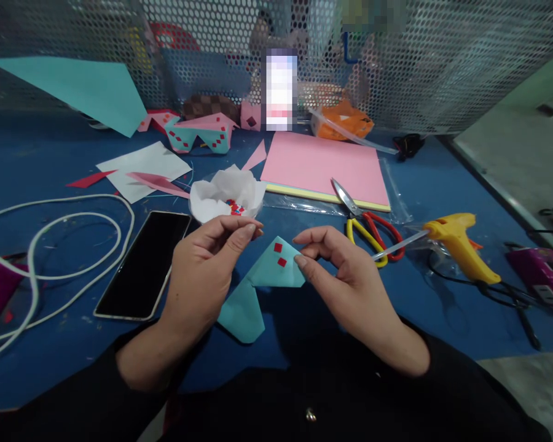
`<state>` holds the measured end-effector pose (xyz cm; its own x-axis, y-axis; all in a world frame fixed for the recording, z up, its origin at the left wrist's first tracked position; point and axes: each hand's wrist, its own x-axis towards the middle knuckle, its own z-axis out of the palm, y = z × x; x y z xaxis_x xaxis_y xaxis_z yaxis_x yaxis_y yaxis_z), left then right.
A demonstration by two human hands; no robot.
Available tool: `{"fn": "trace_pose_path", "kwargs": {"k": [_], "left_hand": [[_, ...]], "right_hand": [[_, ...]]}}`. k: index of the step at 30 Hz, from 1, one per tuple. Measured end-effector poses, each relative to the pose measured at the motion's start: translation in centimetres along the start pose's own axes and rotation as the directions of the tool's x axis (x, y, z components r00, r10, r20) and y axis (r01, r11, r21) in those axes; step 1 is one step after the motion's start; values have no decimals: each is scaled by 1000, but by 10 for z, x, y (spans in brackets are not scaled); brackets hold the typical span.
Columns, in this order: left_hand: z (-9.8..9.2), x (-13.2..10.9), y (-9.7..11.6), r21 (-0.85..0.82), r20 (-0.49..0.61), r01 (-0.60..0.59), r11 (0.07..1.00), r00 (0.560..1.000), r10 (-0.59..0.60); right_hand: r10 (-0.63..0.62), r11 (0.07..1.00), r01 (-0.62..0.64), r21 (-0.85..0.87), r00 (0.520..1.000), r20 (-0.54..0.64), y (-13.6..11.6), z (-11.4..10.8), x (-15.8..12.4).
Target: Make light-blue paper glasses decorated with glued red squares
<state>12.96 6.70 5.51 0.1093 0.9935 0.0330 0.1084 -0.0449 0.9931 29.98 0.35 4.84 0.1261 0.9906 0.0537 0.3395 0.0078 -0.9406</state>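
Blue tabletop (456, 190), perforated screen (442, 73), grey floor (520, 144)

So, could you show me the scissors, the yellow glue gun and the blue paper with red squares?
Scissors (357, 213): head view, where blades meet handles.
Yellow glue gun (461, 244): head view, on its body.
Blue paper (271, 274): head view, below the red squares (281, 262).

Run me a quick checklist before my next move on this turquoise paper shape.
1. Right hand at the turquoise paper shape: ok, thumb at its edge.
2. Red squares showing on it: ok, two.
3. Left hand holding a piece: cannot tell; fingertips pinched.
4. Small pieces in the white paper-lined bowl: ok.
5. Scissors set down: ok.
6. Glue gun hot: cannot tell.
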Motion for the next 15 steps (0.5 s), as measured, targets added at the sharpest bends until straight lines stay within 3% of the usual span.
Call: {"fn": "trace_pose_path", "kwargs": {"k": [4,9,12,15], "left_hand": [[1,2,-2,-9,-25,26,1000,999,-26],[-2,2,-6,-116,37,-42,992,998,47],[-4,0,-4,-74,51,-91,993,994,94],[-4,-2,0,-37,-1,-127,991,992,127]], "right_hand": [[4,1000,-4,-5,1000,8,-2,0,0],[4,1000,-4,-9,1000,18,-3,-1,-1],[3,1000,-3,-13,1000,21,-3,-1,-1],[9,1000,-9,-8,1000,18,-3,-1,-1]]}}
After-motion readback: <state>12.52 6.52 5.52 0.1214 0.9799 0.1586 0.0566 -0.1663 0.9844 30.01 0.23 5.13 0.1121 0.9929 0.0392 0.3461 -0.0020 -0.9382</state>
